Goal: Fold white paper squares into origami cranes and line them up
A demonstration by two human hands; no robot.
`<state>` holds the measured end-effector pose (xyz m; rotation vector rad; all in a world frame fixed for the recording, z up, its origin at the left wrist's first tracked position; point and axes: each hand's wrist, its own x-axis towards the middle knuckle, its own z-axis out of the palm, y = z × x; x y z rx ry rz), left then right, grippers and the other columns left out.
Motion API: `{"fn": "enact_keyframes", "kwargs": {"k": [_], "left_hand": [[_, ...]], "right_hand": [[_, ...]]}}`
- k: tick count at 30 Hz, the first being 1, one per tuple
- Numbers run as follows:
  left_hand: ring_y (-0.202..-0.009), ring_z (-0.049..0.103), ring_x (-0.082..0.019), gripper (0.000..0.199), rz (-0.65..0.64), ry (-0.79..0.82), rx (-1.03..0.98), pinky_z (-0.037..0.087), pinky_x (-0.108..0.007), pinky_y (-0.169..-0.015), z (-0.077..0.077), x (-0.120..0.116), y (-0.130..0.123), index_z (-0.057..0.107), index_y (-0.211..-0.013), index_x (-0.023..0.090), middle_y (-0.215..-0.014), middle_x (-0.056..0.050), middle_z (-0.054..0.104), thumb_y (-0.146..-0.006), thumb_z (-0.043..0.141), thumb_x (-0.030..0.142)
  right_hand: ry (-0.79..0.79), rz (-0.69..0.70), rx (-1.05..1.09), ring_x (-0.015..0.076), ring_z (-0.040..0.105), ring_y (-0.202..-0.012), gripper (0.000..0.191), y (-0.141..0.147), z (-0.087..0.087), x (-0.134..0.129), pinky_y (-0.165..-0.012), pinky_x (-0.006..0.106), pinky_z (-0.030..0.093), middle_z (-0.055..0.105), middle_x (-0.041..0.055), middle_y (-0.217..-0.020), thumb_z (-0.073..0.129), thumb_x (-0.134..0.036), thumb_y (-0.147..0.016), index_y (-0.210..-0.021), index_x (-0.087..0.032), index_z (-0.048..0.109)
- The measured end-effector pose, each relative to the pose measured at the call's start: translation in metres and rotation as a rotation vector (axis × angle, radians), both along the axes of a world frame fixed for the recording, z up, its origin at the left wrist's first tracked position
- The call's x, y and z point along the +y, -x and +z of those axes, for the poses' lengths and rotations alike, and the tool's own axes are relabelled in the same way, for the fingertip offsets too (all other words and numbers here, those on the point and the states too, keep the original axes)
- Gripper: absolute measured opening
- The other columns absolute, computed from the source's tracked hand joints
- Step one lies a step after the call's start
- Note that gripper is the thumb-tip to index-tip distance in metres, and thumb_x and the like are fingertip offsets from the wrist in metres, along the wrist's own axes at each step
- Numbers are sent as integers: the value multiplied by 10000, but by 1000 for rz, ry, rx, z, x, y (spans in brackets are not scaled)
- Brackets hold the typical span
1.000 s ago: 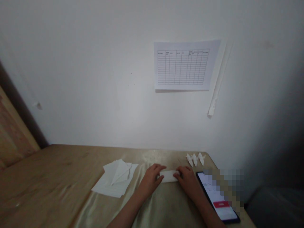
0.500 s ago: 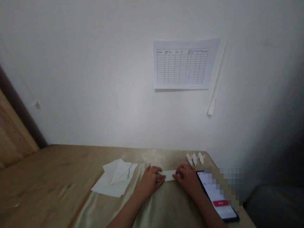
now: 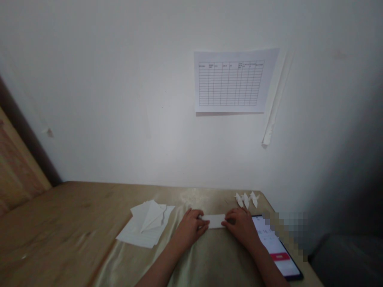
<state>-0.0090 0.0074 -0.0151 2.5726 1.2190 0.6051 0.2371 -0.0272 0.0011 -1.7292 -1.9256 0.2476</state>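
Note:
A narrow white strip of folded paper (image 3: 216,221) lies on the cloth-covered table between my hands. My left hand (image 3: 194,222) pinches its left end, with the thumb at the near side and the fingers at the far side. At the right end, the thumb and fingers of my right hand (image 3: 239,223) grip the paper in the same way. Beyond my right hand, three small folded paper pieces (image 3: 245,200) with pointed ends sit in a row. Left of my left hand is a loose pile of white paper sheets (image 3: 140,231), with a creased piece on top.
A phone (image 3: 279,251) with a lit screen lies right of my right forearm, near the edge of the table (image 3: 74,223). Behind the table rises a white wall (image 3: 119,119), bearing a printed grid sheet (image 3: 230,85) and a hanging paper strip (image 3: 273,107).
My right hand has shifted slightly right along the paper strip, so more of the strip shows. The left hand keeps its hold in nearly the same place.

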Motion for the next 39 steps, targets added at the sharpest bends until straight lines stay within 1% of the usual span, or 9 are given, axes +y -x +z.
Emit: {"fn": "enact_keyframes", "kwargs": {"k": [6, 10, 15, 20, 23, 29, 33, 36, 39], "left_hand": [[-1132, 615, -234, 224, 6, 9, -17, 307, -540, -1170, -2, 1, -1, 768, -1104, 329, -1216, -71, 674, -930, 627, 346], [-1128, 615, -239, 223, 3, 2, -21, 322, -535, -1156, -3, 1, -1, 771, -1099, 329, -1204, -71, 679, -928, 629, 339], [-1085, 612, -230, 223, 3, -21, -18, 397, -474, -1093, -4, 2, -2, 778, -1086, 320, -1188, -69, 676, -930, 620, 340], [-1064, 596, -234, 231, 6, -15, -36, 454, -405, -1003, -3, 1, -3, 787, -1069, 293, -1148, -80, 672, -929, 608, 333], [-1060, 588, -233, 237, 14, -6, -62, 465, -376, -966, -3, -1, -5, 797, -1031, 270, -1106, -85, 671, -934, 591, 336], [-1005, 591, -217, 208, 59, 22, -109, 467, -343, -912, 0, -2, -12, 802, -910, 247, -1012, -70, 660, -904, 620, 348], [-970, 582, -220, 177, 136, 34, -105, 465, -343, -885, 4, -3, -20, 783, -820, 227, -944, -58, 650, -860, 654, 341], [-980, 577, -227, 131, 192, 23, -86, 461, -351, -893, 6, -6, -25, 765, -821, 231, -952, -49, 642, -825, 685, 334], [-996, 574, -238, 123, 227, -9, -57, 458, -362, -897, 6, -10, -29, 749, -856, 235, -988, -49, 634, -807, 712, 341]], "right_hand": [[11, -1, 3, 235, 628, -1050, 159, -1, -2, 2, -1114, 465, 258, 755, 13, -1009, 696, -415, -826, -819, -283, 786], [14, 10, -8, 234, 622, -1054, 169, -1, -3, 2, -1117, 460, 250, 750, 19, -1011, 684, -419, -837, -831, -287, 789], [21, 13, -12, 234, 619, -1062, 167, -2, -6, 3, -1120, 454, 247, 737, 13, -1029, 678, -410, -836, -899, -297, 784], [35, 15, -11, 235, 618, -1067, 154, -1, -7, 4, -1106, 433, 263, 730, 17, -1024, 678, -398, -830, -886, -298, 781], [45, -5, -4, 233, 618, -1070, 147, -1, -7, 4, -1095, 425, 276, 720, 21, -1035, 688, -390, -818, -884, -290, 773], [36, -59, 8, 242, 605, -1090, 167, 0, -10, 4, -1049, 414, 318, 693, 30, -1032, 727, -374, -771, -888, -255, 730], [27, -86, 16, 242, 610, -1061, 186, -1, -15, 6, -982, 378, 369, 678, 31, -996, 741, -371, -747, -852, -231, 681], [42, -109, 14, 238, 608, -1039, 205, -1, -17, 7, -938, 363, 390, 666, 33, -988, 749, -366, -732, -836, -221, 649], [57, -111, 6, 237, 600, -1041, 191, -1, -17, 8, -945, 368, 385, 662, 40, -1005, 741, -353, -736, -831, -221, 640]]}}
